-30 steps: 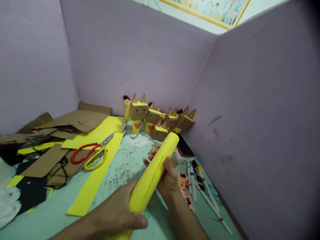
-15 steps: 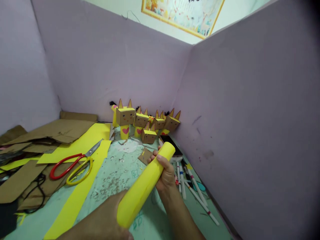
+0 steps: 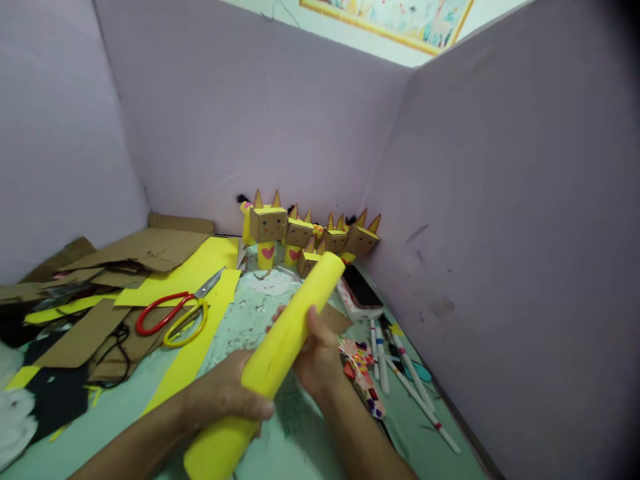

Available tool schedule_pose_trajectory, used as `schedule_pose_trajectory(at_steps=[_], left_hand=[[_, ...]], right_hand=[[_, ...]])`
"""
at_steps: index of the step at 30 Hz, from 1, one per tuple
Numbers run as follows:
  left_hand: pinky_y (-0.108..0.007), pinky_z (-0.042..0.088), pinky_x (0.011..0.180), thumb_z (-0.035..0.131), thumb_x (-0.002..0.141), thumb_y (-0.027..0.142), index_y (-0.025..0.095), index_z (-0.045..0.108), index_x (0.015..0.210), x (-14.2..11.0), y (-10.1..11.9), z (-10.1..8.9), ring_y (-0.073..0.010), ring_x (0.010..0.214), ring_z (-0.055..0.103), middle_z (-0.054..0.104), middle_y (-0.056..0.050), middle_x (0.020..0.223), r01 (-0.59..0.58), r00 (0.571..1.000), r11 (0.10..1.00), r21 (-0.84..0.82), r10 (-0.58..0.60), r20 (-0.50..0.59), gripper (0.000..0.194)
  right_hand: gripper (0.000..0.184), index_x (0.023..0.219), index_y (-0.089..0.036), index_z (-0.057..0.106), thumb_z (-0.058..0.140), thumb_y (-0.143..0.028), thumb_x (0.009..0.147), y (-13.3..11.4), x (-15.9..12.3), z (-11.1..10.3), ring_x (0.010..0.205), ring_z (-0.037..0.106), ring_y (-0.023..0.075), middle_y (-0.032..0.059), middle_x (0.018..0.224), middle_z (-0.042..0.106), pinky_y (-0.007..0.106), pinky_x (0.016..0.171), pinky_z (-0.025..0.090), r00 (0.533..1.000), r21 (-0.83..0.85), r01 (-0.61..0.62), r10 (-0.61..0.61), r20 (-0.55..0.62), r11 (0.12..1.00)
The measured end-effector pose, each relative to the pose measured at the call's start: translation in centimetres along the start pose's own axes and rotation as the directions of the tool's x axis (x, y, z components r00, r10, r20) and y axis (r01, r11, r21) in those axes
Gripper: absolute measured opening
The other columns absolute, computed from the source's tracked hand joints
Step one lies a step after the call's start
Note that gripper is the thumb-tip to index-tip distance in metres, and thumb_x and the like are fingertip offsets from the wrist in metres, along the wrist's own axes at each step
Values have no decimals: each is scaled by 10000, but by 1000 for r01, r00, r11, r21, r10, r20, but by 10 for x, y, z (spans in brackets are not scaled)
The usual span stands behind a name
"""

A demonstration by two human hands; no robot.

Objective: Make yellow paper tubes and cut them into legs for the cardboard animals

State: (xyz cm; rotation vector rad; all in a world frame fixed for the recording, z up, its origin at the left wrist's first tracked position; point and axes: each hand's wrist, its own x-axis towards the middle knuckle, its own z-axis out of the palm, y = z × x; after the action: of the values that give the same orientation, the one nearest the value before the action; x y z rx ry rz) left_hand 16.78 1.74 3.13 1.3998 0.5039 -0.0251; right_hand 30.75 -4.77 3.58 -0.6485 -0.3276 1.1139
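A long roll of yellow paper [image 3: 280,340] slants across the middle of the view, its far end up and to the right. My left hand [image 3: 233,390] is closed around the lower part, thumb lying on top. Further up, my right hand [image 3: 317,353] grips the roll from the right side, its fingertips showing past the far edge. Behind the roll's upper end stand several cardboard-headed figures [image 3: 267,225] with pointed horns and yellow bodies, some marked with pink hearts. The roll partly hides a smaller cardboard head [image 3: 306,264].
Scissors [image 3: 185,313] with red and yellow handles lie on yellow paper sheets [image 3: 175,280] at left, beside brown cardboard [image 3: 145,248]. At right are a phone [image 3: 361,288] on a white box, several markers [image 3: 410,367] and a patterned piece [image 3: 363,373]. Purple panels [image 3: 480,200] enclose the table.
The roll has shifted so more of its lower end shows below my left hand, which is now plainly wrapped round it. The view has turned slightly left and down.
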Motion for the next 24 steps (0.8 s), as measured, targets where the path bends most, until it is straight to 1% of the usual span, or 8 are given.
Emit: schedule_pose_trajectory(at_steps=[4,9,12,15,17,20,22,24], left_hand=[[-248,461,453,745,509,557,145,544,847,1,-5,-8,-162,524,596,625,-39,650,-17,1000,985,-169,13,-26,569],[-211,443,424,788,526,459,145,535,945,7,-8,-4,-107,474,533,557,26,612,-92,995,996,2,92,-26,582],[-237,441,423,739,523,573,138,523,997,9,-6,-2,-125,477,528,553,21,620,-97,994,995,35,98,-52,679],[-266,451,497,552,640,699,131,577,925,4,2,-16,-163,575,562,594,-30,693,-164,974,950,265,199,-111,636],[-288,460,591,398,775,653,147,601,923,-1,8,-35,-191,686,587,636,-64,795,-94,906,834,543,298,-301,565],[-340,454,749,339,863,449,160,549,1078,-9,11,-69,-245,884,600,647,-105,963,454,592,508,732,443,-674,416],[-436,431,771,385,821,292,104,555,1068,-11,7,-89,-347,946,578,622,-198,1010,571,548,437,695,427,-719,354],[-475,417,761,437,753,215,61,579,979,-11,1,-102,-405,937,569,609,-249,956,603,558,412,683,394,-730,308]], right_hand=[[412,846,-119,678,731,-485,666,13,-4,4,661,660,189,78,751,717,284,610,536,995,-109,-30,40,95,994],[416,877,-150,683,778,-463,620,1,6,-8,700,663,178,55,784,728,276,663,539,993,-26,90,-92,-73,996],[390,924,-173,681,756,-452,663,11,3,-10,758,672,192,63,883,731,319,728,540,1000,-22,9,-8,7,1000],[352,901,-160,684,754,-422,677,20,1,-9,733,670,192,70,883,728,331,731,542,997,-34,-41,43,63,999],[374,890,-149,687,742,-453,680,18,2,-10,682,664,182,65,827,726,319,704,548,999,-12,-41,41,16,999],[427,891,-146,688,728,-509,670,10,8,-14,625,651,164,51,751,714,291,658,554,998,16,-12,13,-68,1000],[435,886,-148,688,722,-523,668,6,11,-16,649,655,168,52,751,712,282,660,554,996,25,11,-9,-91,1000],[435,873,-150,688,706,-538,678,4,12,-17,681,660,178,59,769,713,286,667,552,995,11,30,-29,-92,999]])
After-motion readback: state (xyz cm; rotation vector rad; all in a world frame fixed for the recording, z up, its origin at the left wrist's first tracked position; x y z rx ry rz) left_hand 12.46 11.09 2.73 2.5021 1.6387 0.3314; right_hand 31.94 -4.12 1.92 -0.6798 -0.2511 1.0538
